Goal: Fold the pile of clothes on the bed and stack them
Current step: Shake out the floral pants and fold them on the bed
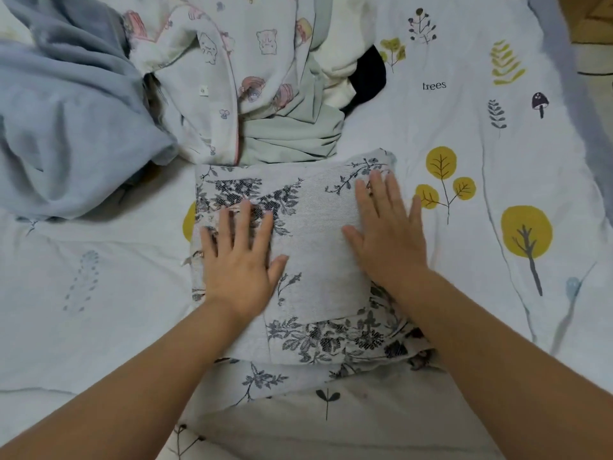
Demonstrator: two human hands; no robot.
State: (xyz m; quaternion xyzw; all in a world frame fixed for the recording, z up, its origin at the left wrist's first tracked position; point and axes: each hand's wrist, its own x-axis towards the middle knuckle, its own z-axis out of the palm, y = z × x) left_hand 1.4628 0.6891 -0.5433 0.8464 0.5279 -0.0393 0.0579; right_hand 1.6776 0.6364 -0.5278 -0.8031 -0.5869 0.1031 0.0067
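Right now both hands lie flat on a folded floral garment [311, 260] in the middle of the bed [83, 310]. The left hand [240, 263] presses the garment's left half, its fingers straight and slightly fanned, thumb angled out toward the centre. The right hand [388, 234] presses the right half, fingers straight and close together, reaching to the far right corner of the fold. Neither grip is curled round anything; both are spread, palms down on the cloth.

The garment is pale grey with dark leaf and flower prints, folded into a rough rectangle. A looser part of the same cloth shows under it at the near edge, spilling toward the person.

Just beyond the fold lies the unfolded pile. A white pyjama top with cartoon prints [232, 71] and pink piping sits on top, a pale green garment [295, 137] touches the far edge of the fold, and a dark piece of clothing [370, 78] pokes out on the right beside some cream cloth. A large blue-grey cloth [76, 121] is heaped on the left, near the pile.

The bed cover is white, printed with yellow trees, leaves, a mushroom and the word "trees".
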